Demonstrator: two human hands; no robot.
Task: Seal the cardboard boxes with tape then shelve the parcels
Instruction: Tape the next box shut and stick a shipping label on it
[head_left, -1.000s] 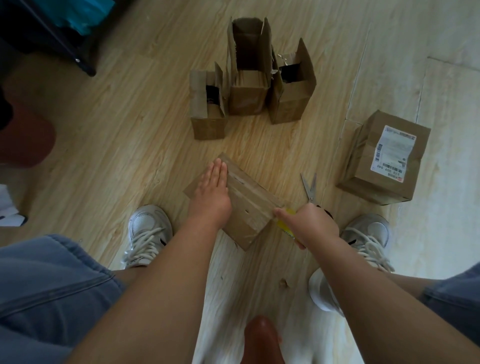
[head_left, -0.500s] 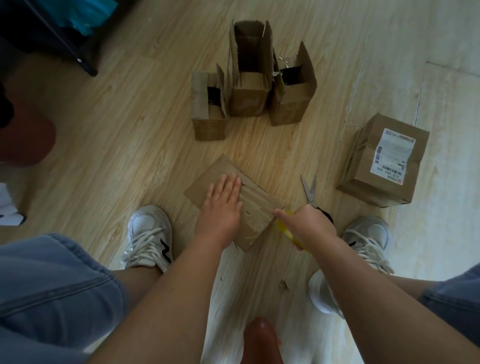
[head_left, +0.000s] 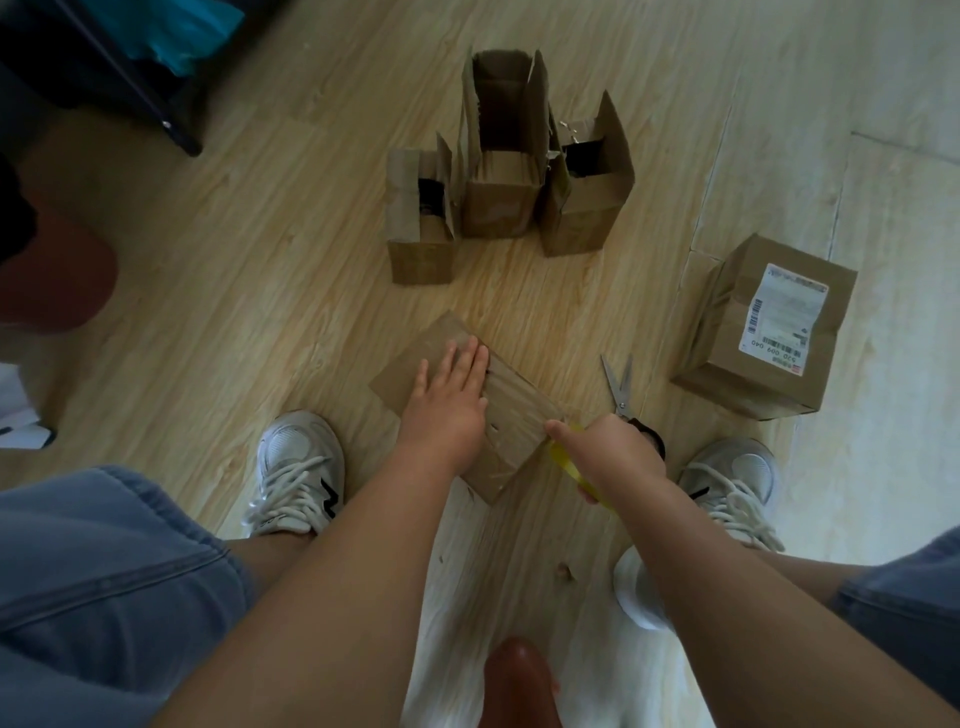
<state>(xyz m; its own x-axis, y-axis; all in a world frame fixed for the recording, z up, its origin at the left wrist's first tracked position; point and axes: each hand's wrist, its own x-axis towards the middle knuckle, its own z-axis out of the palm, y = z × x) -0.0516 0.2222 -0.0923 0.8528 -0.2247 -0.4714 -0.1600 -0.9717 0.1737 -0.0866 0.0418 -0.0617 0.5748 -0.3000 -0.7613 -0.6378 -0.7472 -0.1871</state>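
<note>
Three open boxes (head_left: 501, 192) stand beyond both hands, one labelled box (head_left: 769, 332) lies rightward, one flat box (head_left: 519, 410) lies beneath the straight-fingered left hand (head_left: 449, 400), and the right hand (head_left: 613, 452) grips one tape roll (head_left: 566, 462) just beside it.

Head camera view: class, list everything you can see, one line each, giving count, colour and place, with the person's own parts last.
flat box: one, brown, floor centre
open boxes: three, brown, upright in a row beyond the flat box
labelled parcel: one, brown with a white label, floor right
scissors: one pair, silver blades, floor between flat box and labelled parcel
tape roll: one, yellow, in the right hand
dark furniture: one, black, top left corner
floor: one, light wood, under everything
shoes: two, white, either side of the flat box
left hand: one, pressed flat on the flat box
right hand: one, holding the tape roll at the box's right corner
</note>
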